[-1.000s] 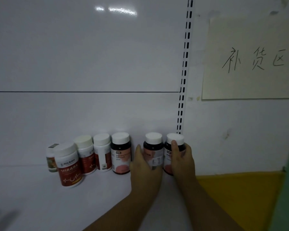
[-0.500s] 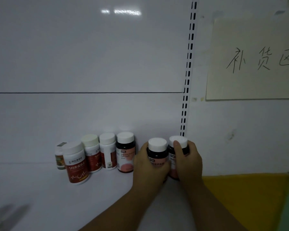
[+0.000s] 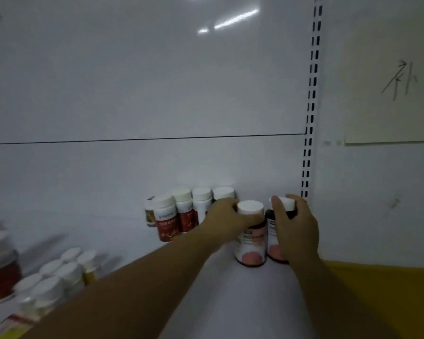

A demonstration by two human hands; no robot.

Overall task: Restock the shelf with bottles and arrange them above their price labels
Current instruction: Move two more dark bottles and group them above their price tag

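Two dark bottles with white caps and pink labels stand side by side on the white shelf (image 3: pixel 242 302). My left hand (image 3: pixel 227 217) grips the left dark bottle (image 3: pixel 251 238) near its cap. Around the right dark bottle (image 3: pixel 273 241) my right hand (image 3: pixel 294 228) is wrapped, thumb on its front. Both bottles sit forward of the back panel. Behind my left hand a row of white-capped bottles with red labels (image 3: pixel 181 214) stands against the back panel; a third dark bottle (image 3: pixel 223 193) is mostly hidden, only its cap showing.
Several small white-capped bottles (image 3: pixel 56 275) and a blurred red-labelled jar (image 3: pixel 0 263) stand at the lower left. A slotted upright (image 3: pixel 310 113) runs down the back panel. A paper note (image 3: pixel 392 79) hangs at the right above a yellow surface (image 3: pixel 382 289).
Both hands have drawn the two dark bottles forward, away from the back panel. The view has swung left, bringing the small bottles at the lower left into sight.
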